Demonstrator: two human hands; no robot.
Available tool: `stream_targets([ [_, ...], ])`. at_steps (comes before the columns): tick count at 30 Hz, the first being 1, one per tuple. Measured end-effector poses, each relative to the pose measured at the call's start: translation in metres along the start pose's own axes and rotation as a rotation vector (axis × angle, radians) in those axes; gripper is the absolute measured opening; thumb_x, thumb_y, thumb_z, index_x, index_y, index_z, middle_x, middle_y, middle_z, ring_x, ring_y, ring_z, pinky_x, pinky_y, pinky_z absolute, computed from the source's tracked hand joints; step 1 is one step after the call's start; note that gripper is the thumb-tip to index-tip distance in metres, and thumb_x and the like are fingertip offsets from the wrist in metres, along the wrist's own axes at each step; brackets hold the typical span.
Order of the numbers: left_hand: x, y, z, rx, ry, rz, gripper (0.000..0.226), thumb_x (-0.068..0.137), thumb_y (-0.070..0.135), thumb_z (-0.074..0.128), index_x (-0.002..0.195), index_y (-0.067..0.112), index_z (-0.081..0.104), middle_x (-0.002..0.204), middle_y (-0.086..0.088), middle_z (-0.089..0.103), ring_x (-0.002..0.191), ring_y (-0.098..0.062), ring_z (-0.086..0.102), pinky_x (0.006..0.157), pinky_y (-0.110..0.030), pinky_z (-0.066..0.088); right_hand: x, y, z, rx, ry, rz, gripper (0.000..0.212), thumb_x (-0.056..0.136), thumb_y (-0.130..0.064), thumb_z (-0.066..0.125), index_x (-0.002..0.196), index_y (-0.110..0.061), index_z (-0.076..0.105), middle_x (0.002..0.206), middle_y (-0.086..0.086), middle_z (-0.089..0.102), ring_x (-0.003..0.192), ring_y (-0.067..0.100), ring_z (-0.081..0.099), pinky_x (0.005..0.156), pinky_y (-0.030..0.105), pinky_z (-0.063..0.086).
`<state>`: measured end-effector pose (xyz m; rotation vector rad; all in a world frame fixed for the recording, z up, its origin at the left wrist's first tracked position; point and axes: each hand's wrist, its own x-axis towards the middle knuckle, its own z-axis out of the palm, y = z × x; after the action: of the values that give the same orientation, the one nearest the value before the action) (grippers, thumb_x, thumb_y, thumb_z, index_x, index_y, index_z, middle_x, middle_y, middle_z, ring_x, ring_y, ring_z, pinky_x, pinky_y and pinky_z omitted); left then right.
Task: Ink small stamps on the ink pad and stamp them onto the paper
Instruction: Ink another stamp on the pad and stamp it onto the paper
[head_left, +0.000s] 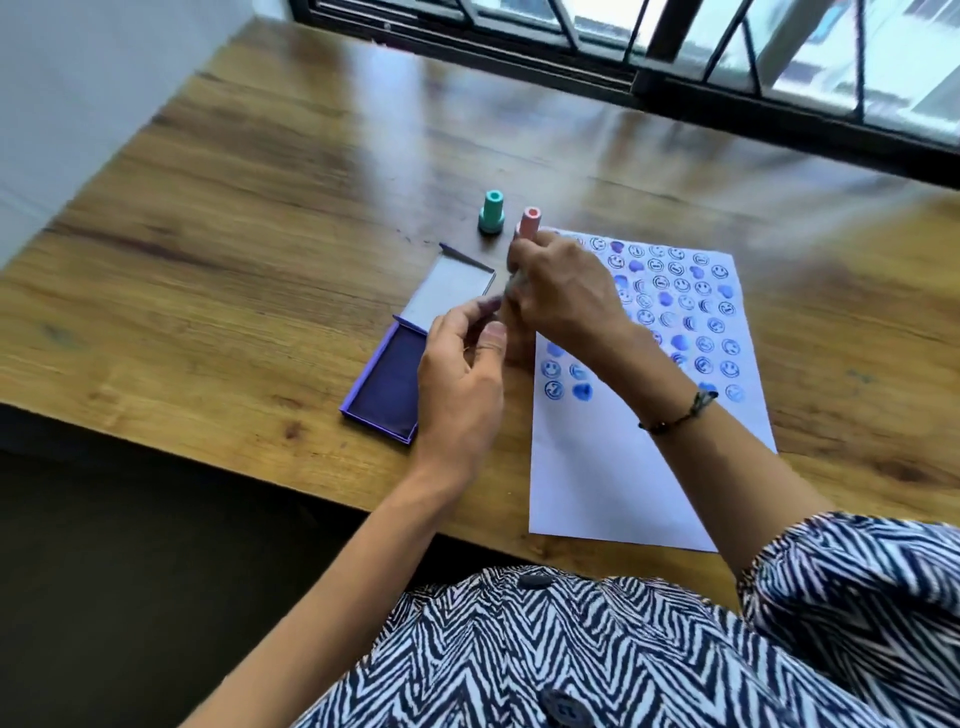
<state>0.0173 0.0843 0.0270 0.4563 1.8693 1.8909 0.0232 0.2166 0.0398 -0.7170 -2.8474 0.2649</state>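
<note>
Left hand (462, 374) half-curled beside open ink pad (389, 384), right hand (561, 296) pinching small blurred item, presumably stamp, between pad and paper (649, 467), ready for inking.

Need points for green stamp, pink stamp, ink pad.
green stamp (491, 214): head view, on its body.
pink stamp (530, 221): head view, on the upper barrel above the right hand.
ink pad (390, 387): head view, on the dark inked surface.
</note>
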Motion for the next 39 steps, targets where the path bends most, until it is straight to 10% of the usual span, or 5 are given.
stream_targets([
  [16,0.009,0.001,0.000,-0.021,0.021,-0.027,0.027,0.089,0.008,0.053,0.096,0.034,0.058,0.109,-0.005,0.062,0.094,-0.009,0.058,0.089,-0.028,0.047,0.073,0.025,-0.017,0.106,-0.140,0.146,0.020,0.073,-0.009,0.064,0.093,-0.011,0.068,0.103,0.018,0.068,0.093,0.030,0.060,0.068,0.024,0.036],
  [23,0.006,0.005,-0.028,-0.225,0.061,-0.007,0.016,0.084,0.017,0.063,0.097,0.025,0.062,0.088,0.005,0.066,0.080,-0.010,0.060,0.074,-0.022,0.050,-0.003,-0.024,-0.059,1.032,-0.276,0.010,0.012,0.074,0.002,0.068,0.084,-0.005,0.066,0.067,0.013,0.061,0.053,0.007,0.057,0.052,0.016,0.048],
  [34,-0.036,-0.001,-0.072,-0.207,0.224,0.068,0.009,0.081,0.013,0.062,0.087,0.019,0.066,0.077,0.008,0.069,0.066,-0.006,0.060,0.065,-0.017,0.049,-0.053,-0.078,-0.028,1.029,-0.271,-0.053,0.010,0.075,0.005,0.067,0.083,0.000,0.065,0.067,0.008,0.061,0.058,0.013,0.055,0.061,0.026,0.047],
  [39,-0.041,-0.003,-0.091,-0.397,0.337,-0.045,0.017,0.089,0.006,0.052,0.075,0.009,0.061,0.068,-0.002,0.060,0.055,-0.007,0.054,0.053,-0.013,0.045,-0.040,-0.083,-0.026,0.720,-0.031,-0.204,0.007,0.073,-0.002,0.066,0.079,-0.005,0.067,0.068,0.001,0.061,0.060,0.005,0.055,0.060,0.010,0.042],
])
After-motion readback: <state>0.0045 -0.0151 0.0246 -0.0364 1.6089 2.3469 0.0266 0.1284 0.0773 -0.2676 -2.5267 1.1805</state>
